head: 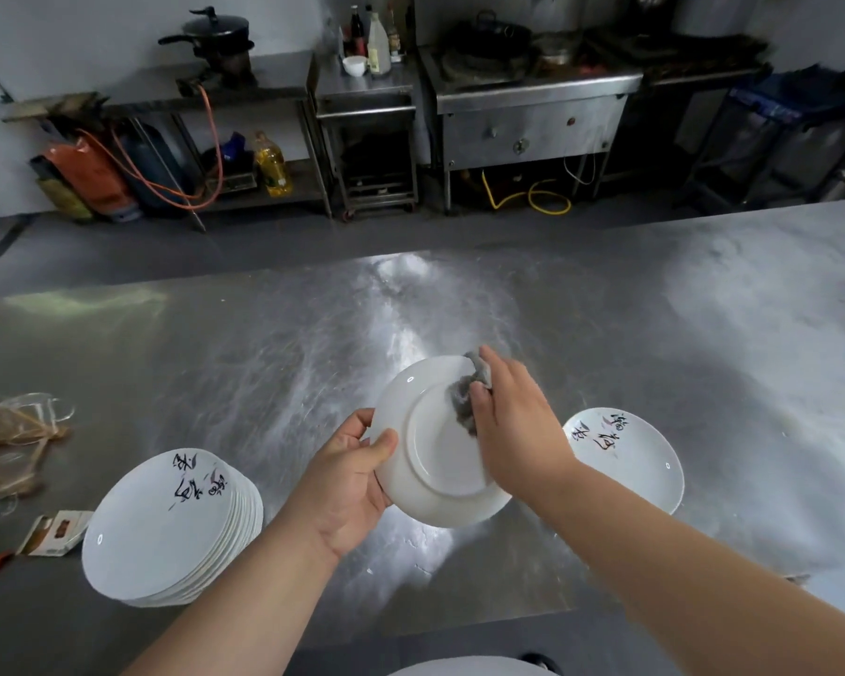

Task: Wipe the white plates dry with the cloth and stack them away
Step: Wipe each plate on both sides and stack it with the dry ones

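My left hand [350, 475] grips the left rim of a white plate [435, 461], held above the steel table with its underside facing me. My right hand [513, 422] holds a grey cloth [467, 395] and presses it on the plate's underside near the far rim. A stack of several white plates [162, 529] with black brush writing stands at the near left. One more white plate [635, 456] with the same writing lies on the table to the right, partly behind my right forearm.
The steel table [606, 334] stretches wide ahead. Plastic wrap and straw-like ties [11, 441] and a small packet [57, 531] lie at the left edge. Another white rim [464, 668] shows at the bottom. Stoves, shelves and bottles stand beyond the aisle.
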